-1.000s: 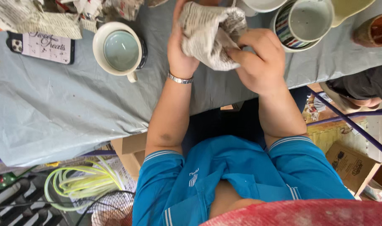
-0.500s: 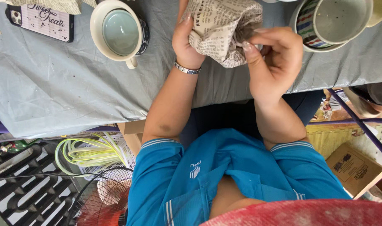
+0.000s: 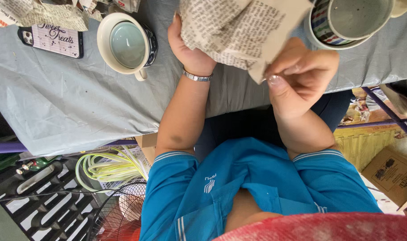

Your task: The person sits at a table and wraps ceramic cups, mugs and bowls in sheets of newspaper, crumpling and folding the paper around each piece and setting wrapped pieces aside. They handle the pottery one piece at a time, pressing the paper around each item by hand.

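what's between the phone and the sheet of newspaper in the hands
In the head view, a white mug with a pale green inside stands on the grey tablecloth between them.

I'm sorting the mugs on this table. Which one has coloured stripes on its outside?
The striped mug at the top right, just beyond the right hand. The white mug with the pale green inside, left of the left hand, has none.

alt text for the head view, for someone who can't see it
Seen from above, a person's left hand and right hand hold a crumpled sheet of newspaper over a grey-covered table. A white mug stands left, a striped mug right.
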`<state>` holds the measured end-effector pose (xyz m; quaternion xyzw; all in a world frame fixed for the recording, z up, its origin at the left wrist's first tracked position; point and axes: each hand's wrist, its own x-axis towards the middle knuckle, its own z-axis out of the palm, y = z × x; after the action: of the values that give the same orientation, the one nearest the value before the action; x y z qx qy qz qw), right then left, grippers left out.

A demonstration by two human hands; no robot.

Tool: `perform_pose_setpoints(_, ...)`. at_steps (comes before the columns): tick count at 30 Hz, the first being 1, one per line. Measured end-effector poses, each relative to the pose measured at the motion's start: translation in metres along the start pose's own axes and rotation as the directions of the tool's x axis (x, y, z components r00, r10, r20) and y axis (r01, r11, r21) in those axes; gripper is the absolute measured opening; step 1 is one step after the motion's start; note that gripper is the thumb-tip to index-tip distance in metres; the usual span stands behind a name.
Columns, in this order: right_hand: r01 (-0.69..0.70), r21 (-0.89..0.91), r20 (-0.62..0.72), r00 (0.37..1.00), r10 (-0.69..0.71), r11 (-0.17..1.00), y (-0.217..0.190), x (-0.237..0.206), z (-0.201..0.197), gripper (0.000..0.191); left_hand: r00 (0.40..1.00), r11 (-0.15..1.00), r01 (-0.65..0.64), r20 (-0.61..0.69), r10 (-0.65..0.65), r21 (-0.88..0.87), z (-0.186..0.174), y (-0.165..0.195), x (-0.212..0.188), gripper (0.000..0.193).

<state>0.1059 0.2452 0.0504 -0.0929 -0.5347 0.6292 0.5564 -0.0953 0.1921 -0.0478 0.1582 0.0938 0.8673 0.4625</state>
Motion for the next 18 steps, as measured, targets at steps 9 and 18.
perform_pose_setpoints(9,0.25,-0.633,0.468,0.878,0.105,0.732,-0.033,0.021,0.002,0.058,0.999,0.992,-0.02,-0.046,0.026,0.124,0.0,0.006,-0.003,0.049)
perform_pose_setpoints(18,0.73,-0.46,0.783,0.602,-0.158,0.505,-0.023,0.015,-0.001,0.039,0.962,0.961,0.263,-0.045,-0.268,-0.09,0.017,0.0,0.0,0.05)
